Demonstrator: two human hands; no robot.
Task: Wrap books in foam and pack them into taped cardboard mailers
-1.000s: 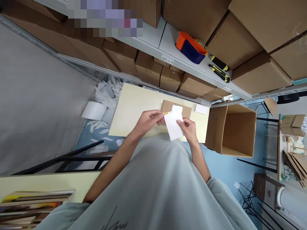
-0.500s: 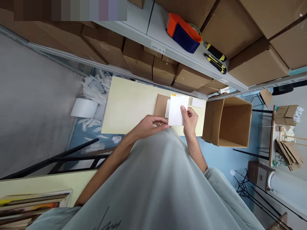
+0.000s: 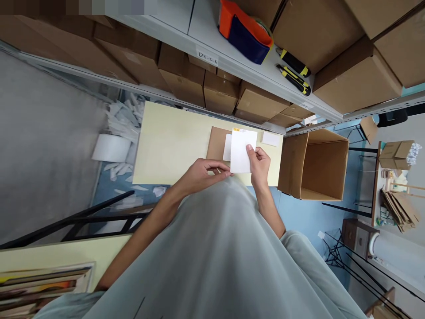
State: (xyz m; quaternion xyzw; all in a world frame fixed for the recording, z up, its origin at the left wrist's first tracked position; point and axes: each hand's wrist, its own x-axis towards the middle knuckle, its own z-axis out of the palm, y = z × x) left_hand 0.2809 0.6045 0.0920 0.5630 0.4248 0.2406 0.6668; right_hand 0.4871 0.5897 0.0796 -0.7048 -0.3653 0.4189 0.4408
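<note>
My right hand (image 3: 260, 166) holds a white card (image 3: 239, 155) by its right side, thumb flat on the front and fingers behind. A small yellow mark and fine print, too small to read, run along the card's top edge. At the card's lower left corner is my left hand (image 3: 210, 173), its fingers stretched out and slightly apart; whether the tips press on the corner is unclear. Behind the card, a brown cardboard piece (image 3: 215, 144) lies on the pale yellow table (image 3: 172, 141), with a white label-like piece (image 3: 227, 148) on it, partly covered.
Right of my hands lies a small white stack (image 3: 270, 138). An open cardboard box (image 3: 312, 166) stands past the table's right end. Above, a shelf (image 3: 186, 37) carries boxes, an orange and blue tape dispenser (image 3: 247, 35) and two utility knives (image 3: 294, 73). Paper scraps (image 3: 122, 119) lie at left.
The view has shifted a little, so most things sit slightly further left. Both hands and the white card keep nearly the same pose.
</note>
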